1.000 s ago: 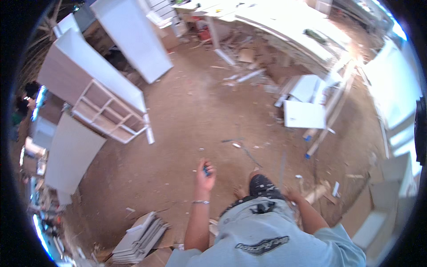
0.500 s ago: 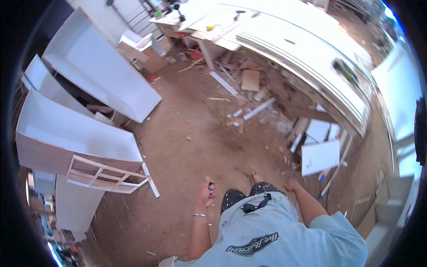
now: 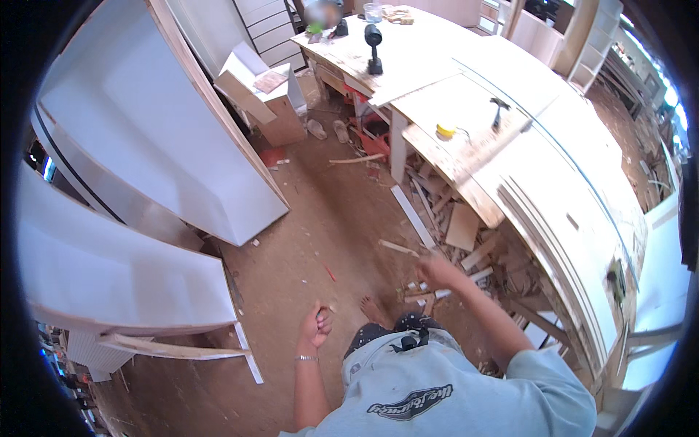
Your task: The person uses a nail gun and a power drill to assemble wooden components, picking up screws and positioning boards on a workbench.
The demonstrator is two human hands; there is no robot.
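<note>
My left hand [image 3: 317, 325] hangs above the brown floor with a metal bracelet at its wrist. Its fingers are curled round a small dark thing that I cannot make out. Out in front of me, my right hand [image 3: 437, 272] is over the scraps beside the workbench [image 3: 477, 191]. The fingers of that hand are loosely bent and apart, with nothing seen in them. A narrow wood strip [image 3: 398, 247] appears just beyond its fingertips; whether they touch is unclear.
White cabinet carcasses [image 3: 156, 124] line the left side. A black cordless drill [image 3: 374, 52], a hammer [image 3: 498, 113] and a yellow tape measure [image 3: 445, 131] lie or stand on the bench. Wood offcuts [image 3: 461, 226] heap under it. My bare foot [image 3: 373, 309] is on the floor.
The view has shifted nearer the bench's left end and the tall cabinet. My right hand has swung up and forward from beside my hip. My left hand stays closed.
</note>
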